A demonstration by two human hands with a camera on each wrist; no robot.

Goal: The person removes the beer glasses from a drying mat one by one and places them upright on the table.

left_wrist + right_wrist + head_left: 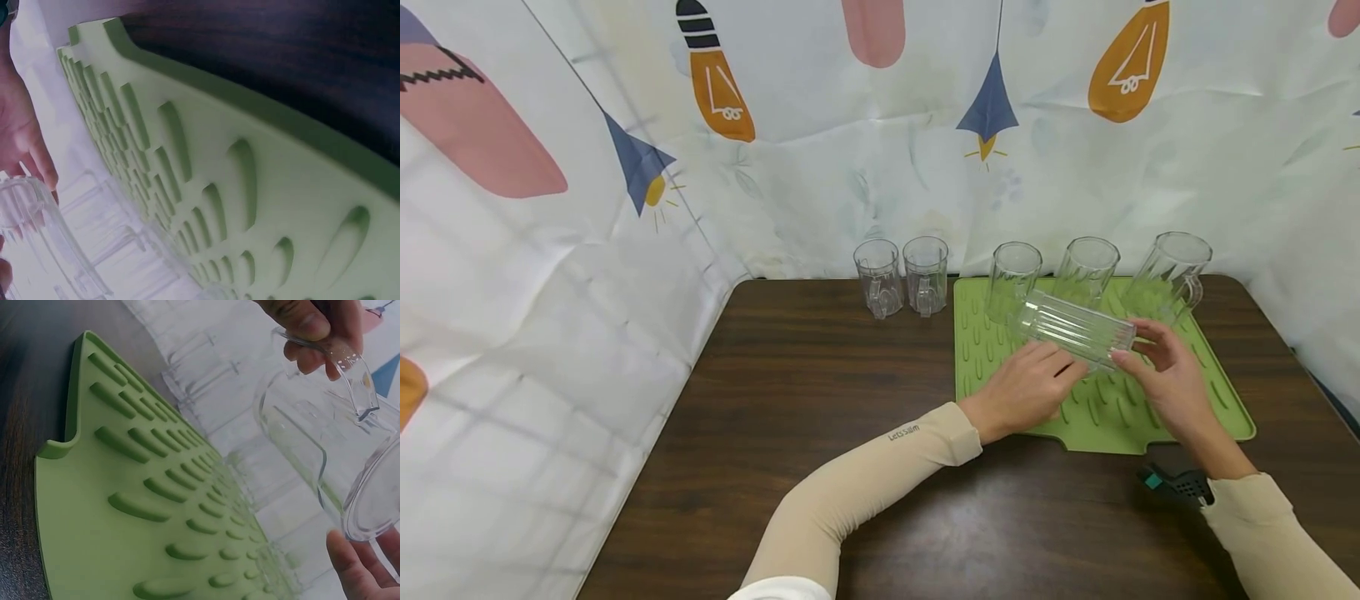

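A clear mug point(1075, 329) is held tilted nearly on its side above the green drying mat point(1112, 429), its mouth toward the left. My left hand point(1030, 387) grips the handle, which shows plainly in the right wrist view with fingers curled through it point(312, 325). At the base end, my right hand point(1172, 379) holds the mug between thumb and fingers. The left wrist view catches part of the same mug point(44, 244) at its lower left corner.
Three clear mugs, a left one point(1015, 271), a middle one point(1086, 271) and a right one point(1172, 267), stand along the mat's back edge. Two more, one left point(878, 279) and one right point(927, 275), stand on the dark wooden table point(820, 375) beside the mat. A patterned curtain point(880, 167) hangs behind.
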